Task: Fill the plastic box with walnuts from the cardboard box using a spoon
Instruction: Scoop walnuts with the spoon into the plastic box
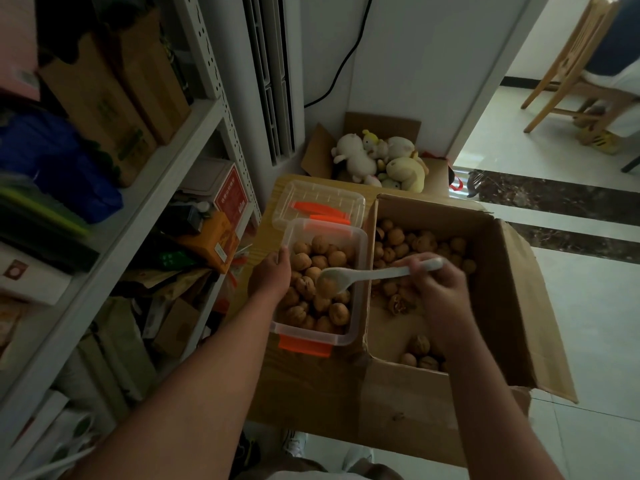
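A clear plastic box with orange clips sits in the middle, holding many walnuts. My left hand grips its left wall. To its right an open cardboard box holds more walnuts. My right hand hovers over the cardboard box and holds a white spoon by its handle. The spoon's bowl reaches over the plastic box with a walnut in it.
The clear lid with orange clips lies just behind the plastic box. A cardboard box of plush toys stands farther back. A cluttered metal shelf runs along the left. A wooden chair stands at the top right on the tiled floor.
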A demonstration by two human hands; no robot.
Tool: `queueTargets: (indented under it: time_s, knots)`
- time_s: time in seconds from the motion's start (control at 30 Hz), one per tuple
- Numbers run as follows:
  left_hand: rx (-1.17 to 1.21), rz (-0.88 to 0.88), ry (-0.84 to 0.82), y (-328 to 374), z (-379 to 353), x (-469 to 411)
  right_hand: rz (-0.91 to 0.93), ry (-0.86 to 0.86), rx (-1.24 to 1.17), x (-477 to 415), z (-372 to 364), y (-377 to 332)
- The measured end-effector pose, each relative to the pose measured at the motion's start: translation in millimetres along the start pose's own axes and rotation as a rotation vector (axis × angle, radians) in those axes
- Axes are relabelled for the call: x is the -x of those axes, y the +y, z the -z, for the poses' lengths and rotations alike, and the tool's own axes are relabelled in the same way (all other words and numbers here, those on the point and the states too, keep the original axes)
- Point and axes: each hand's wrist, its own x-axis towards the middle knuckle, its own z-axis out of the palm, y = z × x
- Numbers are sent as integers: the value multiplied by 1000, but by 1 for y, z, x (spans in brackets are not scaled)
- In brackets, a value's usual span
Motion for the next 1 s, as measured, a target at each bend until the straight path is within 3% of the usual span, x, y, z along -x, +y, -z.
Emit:
queueTargets:
  time_s: [0.1,0.23,0.33,0.43,0.53,0.8,1.0]
  knots:
    - [0,-1,-1,1,1,0,114,-65,65,3,-7,11]
    - [-7,-19,0,1,2,1,125,200,-30,-1,11,11]
    - [-8,-14,-3,1,2,1,134,338,52,-5,35,12]
    - [-15,-8,-4,1,1,0,97,225,294,-3,59,24]
    - [-23,-10,-3,0,1,-2,-67,61,459,2,69,40]
    - [-25,-15,-2,0,0,0,-266,8,521,4,71,50]
    - [-14,-15,-3,-1,0,0,-343,-137,653,0,58,49]
